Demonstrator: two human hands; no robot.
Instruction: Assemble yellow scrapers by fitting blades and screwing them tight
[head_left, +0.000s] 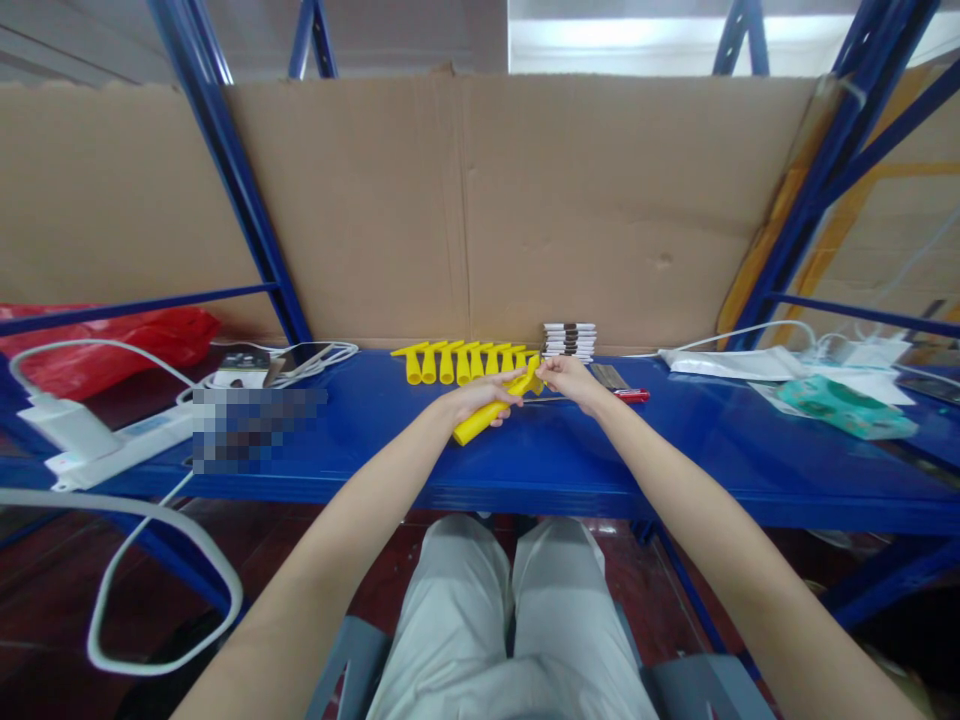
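My left hand (486, 398) is wrapped round a yellow plastic handle (476, 424), a round hollow-looking tube with a wider angled head. Its tube end points down towards the table's front edge. At the head end, my right hand (568, 378) has its fingertips pinched on the yellow plastic; whether a small part is also between them is hidden. Behind the hands, several like yellow handles (464, 365) stand in a row, open tube ends facing me. Just right of my right hand lies a red-handled tool (634, 396), its thin metal shaft running left under the hands.
A stack of white packets with a dark band (570, 340) and a flat greyish piece (609, 376) lie behind my right hand. Left are a white power strip (135, 440), cables and a red bag (112, 350). Right is a green packet (847, 405). Cardboard (525, 210) backs the blue table (360, 440).
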